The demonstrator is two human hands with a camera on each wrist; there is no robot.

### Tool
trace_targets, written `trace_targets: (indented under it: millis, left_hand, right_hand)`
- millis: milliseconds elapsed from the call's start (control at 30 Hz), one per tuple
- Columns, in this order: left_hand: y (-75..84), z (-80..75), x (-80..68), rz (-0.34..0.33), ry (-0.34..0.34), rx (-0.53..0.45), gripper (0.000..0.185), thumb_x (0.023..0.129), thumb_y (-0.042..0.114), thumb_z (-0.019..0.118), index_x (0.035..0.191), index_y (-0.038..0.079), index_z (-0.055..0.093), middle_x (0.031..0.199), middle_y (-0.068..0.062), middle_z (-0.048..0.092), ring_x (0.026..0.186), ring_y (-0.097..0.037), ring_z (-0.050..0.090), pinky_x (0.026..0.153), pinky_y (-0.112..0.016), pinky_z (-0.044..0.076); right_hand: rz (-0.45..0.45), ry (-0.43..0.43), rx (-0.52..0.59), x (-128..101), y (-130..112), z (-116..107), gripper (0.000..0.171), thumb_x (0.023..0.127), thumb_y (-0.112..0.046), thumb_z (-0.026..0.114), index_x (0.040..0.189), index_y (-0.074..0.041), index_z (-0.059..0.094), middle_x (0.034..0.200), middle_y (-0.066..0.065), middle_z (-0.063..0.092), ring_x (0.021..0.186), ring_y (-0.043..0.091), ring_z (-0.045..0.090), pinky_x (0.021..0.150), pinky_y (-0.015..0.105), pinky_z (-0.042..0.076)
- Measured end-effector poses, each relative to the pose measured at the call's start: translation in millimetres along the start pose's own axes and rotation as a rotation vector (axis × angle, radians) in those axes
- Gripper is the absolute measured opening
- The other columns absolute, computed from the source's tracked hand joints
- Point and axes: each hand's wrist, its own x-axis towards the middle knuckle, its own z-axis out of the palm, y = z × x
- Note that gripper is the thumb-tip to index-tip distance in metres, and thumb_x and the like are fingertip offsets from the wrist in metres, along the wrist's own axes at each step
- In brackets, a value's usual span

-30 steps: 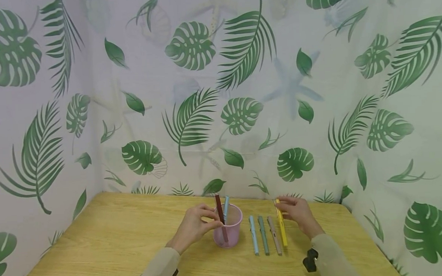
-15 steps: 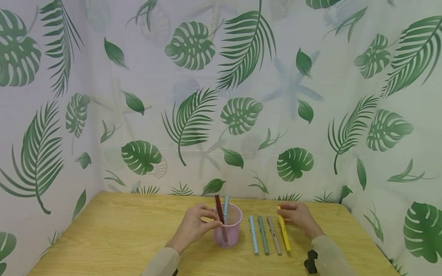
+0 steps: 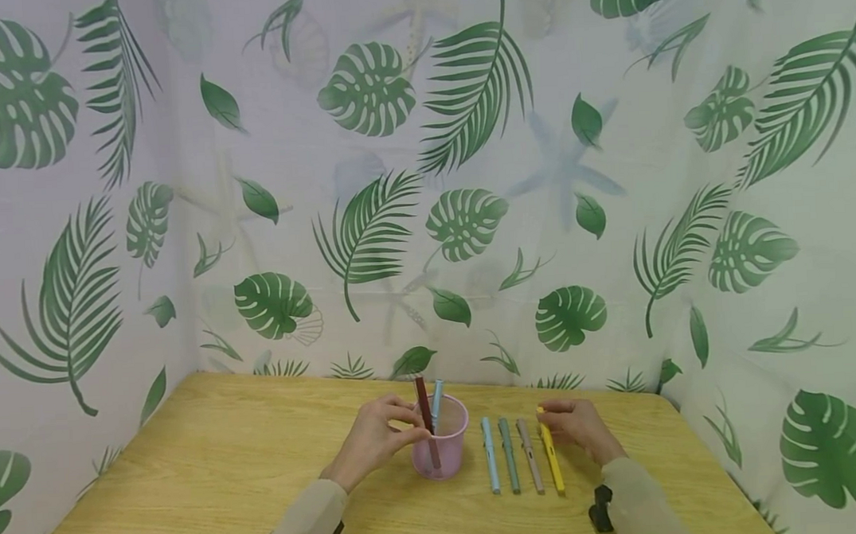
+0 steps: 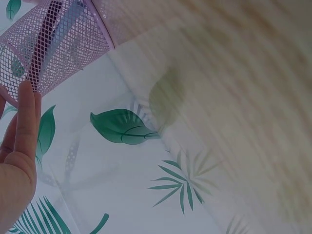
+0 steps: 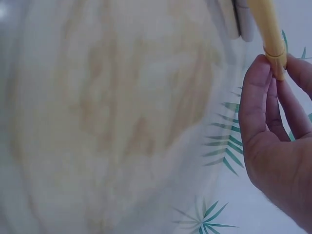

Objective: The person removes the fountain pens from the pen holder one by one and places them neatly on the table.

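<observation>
A pink mesh pen cup stands on the table, holding a dark red pen and a light blue pen. My left hand pinches its rim from the left side; in the left wrist view, fingers reach the mesh edge. At the right end of a row of pens lies a yellow pen, its far end pinched between the thumb and fingers of my right hand. The right wrist view shows the yellow pen between those fingertips.
Between the cup and the yellow pen lie another light blue pen, a green pen and a brownish pen, roughly parallel. The wooden table backs onto a leaf-print curtain on three sides.
My right hand has drawn the yellow pen a little toward me and to the right, so its near end sits level with the row. The left hand and the cup have stayed put.
</observation>
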Motion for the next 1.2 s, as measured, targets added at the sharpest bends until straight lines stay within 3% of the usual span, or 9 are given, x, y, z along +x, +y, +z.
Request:
trace_targets:
  millis: [133,300,800,1200]
  left_hand:
    - [0.3,0.0,-0.4,0.000,0.001,-0.005,0.013,0.079,0.031,0.080,0.082,0.018,0.078,0.099,0.001,0.066,0.104,-0.024,0.064,0.067,-0.014,0.057]
    - [0.3,-0.1,-0.6,0.001,0.004,-0.006,0.013,0.079,0.030,0.080,0.082,0.018,0.078,0.099,0.001,0.066,0.103,-0.024,0.064,0.067,-0.014,0.057]
    - [-0.4,0.1,-0.4,0.010,0.002,0.009,0.013,0.080,0.031,0.079,0.083,0.018,0.078,0.099,0.001,0.066,0.103,-0.024,0.064,0.067,-0.014,0.056]
    - [-0.2,-0.7,-0.2,0.015,0.000,0.013,0.012,0.080,0.030,0.079,0.083,0.018,0.078,0.099,0.001,0.066,0.103,-0.024,0.064,0.068,-0.014,0.056]
  right_hand:
    - [0.010,0.031,-0.061,2,2,1,0.038,0.092,-0.015,0.068,0.124,0.006,0.063,0.119,0.020,0.067,0.093,0.017,0.068,0.079,0.035,0.061]
    - [0.006,0.013,-0.069,3,3,1,0.039,0.093,-0.013,0.066,0.124,0.009,0.060,0.119,0.023,0.065,0.095,0.021,0.069,0.077,0.037,0.062]
    - [0.013,0.003,-0.186,10,2,4,0.034,0.089,-0.009,0.069,0.118,0.008,0.064,0.105,0.019,0.069,0.077,0.014,0.066,0.062,0.030,0.059]
    - [0.040,-0.011,-0.257,13,-2,5,0.033,0.090,-0.010,0.069,0.118,0.007,0.065,0.105,0.017,0.068,0.079,0.016,0.064,0.062,0.029,0.059]
